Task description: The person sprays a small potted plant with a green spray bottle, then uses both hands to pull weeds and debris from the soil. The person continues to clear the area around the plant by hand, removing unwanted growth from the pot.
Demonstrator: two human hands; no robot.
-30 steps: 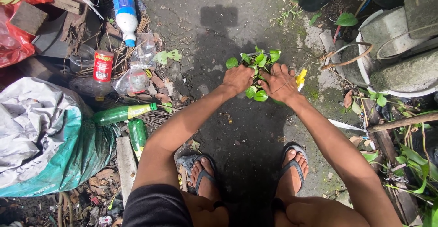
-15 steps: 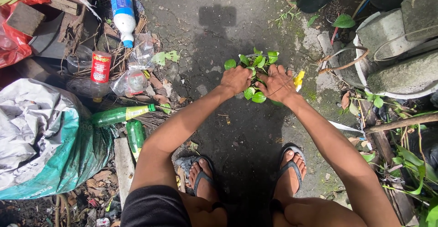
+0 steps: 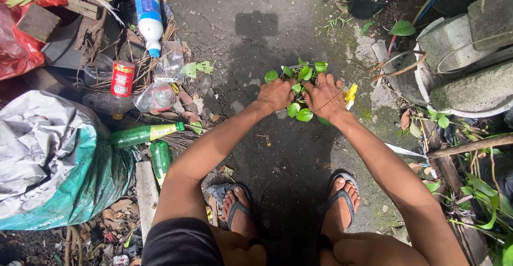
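Note:
A small plant with round green leaves stands on the dark concrete ground in front of me. My left hand is curled against its left side and my right hand presses on its right side, fingers among the leaves. A thin string or stem runs across my right hand. A yellow object pokes out just right of my right hand. Whatever holds the plant is hidden under my hands. I am squatting, with my feet in sandals below.
Left: a grey-green sack, two green bottles, a red-labelled bottle, a white and blue bottle, plastic bags, wood scraps, red plastic. Right: concrete blocks in a white basin, sticks, green plants.
Both hands stay on the plant with only slight shifts of the fingers. The view has drifted a little.

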